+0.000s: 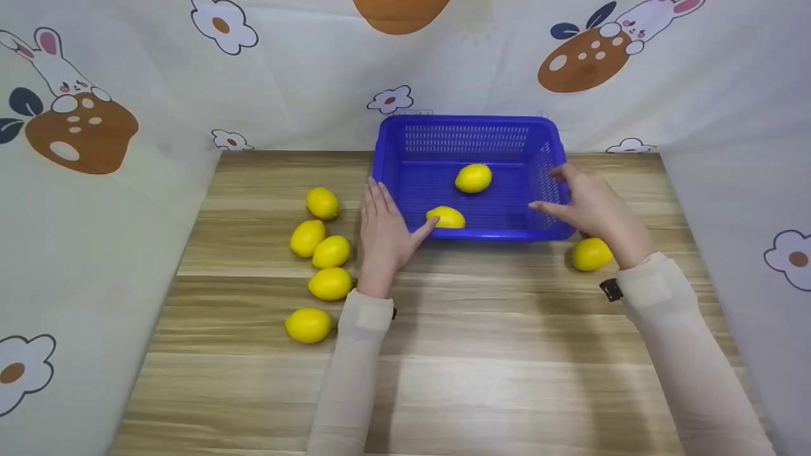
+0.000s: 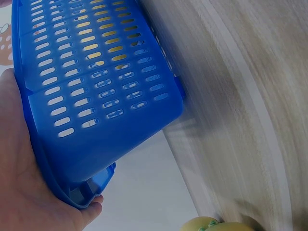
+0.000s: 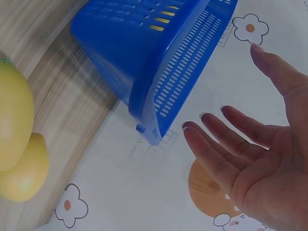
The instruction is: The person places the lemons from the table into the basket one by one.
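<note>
A blue plastic basket [image 1: 469,235] with slotted sides stands at the back of the table. Inside it lie two lemons, one near the middle [image 1: 474,178] and one by the front wall [image 1: 446,217]. My left hand [image 1: 385,234] touches the basket's front left corner, fingers straight along the left rim and thumb over the front rim. Over the basket's right rim hovers my right hand [image 1: 589,199], its fingers spread and holding nothing; the right wrist view shows it [image 3: 260,159] apart from the basket. Below this hand a lemon [image 1: 591,254] rests on the table.
Several lemons [image 1: 330,284] lie in a loose column left of my left forearm. Two lemons overlap at the left of the right wrist view, the nearer one [image 3: 14,115] partly cut off. A patterned cloth [image 1: 304,82] hangs behind and beside the wooden table [image 1: 481,354].
</note>
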The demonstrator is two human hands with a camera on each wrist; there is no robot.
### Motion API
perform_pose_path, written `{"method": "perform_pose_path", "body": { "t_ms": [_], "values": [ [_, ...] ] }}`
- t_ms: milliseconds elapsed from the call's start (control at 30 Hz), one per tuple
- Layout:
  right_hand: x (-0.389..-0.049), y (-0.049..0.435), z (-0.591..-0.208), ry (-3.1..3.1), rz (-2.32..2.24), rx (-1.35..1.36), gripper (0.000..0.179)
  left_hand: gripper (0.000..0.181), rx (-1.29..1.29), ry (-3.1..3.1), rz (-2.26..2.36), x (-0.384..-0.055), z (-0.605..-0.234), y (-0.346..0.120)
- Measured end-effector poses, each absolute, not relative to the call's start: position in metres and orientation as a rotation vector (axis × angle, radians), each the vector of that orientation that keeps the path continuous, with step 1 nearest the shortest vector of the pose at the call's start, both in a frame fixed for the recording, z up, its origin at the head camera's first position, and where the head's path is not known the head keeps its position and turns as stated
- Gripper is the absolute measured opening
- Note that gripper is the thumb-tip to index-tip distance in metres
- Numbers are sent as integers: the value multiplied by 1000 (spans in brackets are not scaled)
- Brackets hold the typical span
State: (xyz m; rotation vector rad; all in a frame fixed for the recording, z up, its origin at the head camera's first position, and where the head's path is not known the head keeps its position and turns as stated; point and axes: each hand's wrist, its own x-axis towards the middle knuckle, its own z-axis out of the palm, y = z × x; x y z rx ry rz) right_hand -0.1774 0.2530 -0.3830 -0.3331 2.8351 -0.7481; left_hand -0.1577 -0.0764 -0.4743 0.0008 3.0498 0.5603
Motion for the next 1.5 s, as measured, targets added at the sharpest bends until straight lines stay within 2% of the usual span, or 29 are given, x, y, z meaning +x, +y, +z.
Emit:
{"method": "perform_pose_path", "body": {
  "t_ms": [367,833,1500],
  "values": [
    [-167,258,-388,2829,-776,-303,78,125,-1,3046,540,-158,-475,-77],
    [-146,267,-401,2931,-868,-371,67,126,6,3063,546,-158,-475,-76],
    [-127,291,-423,2994,-906,-358,63,125,4,3064,531,-158,-474,-77]
  ]
}}
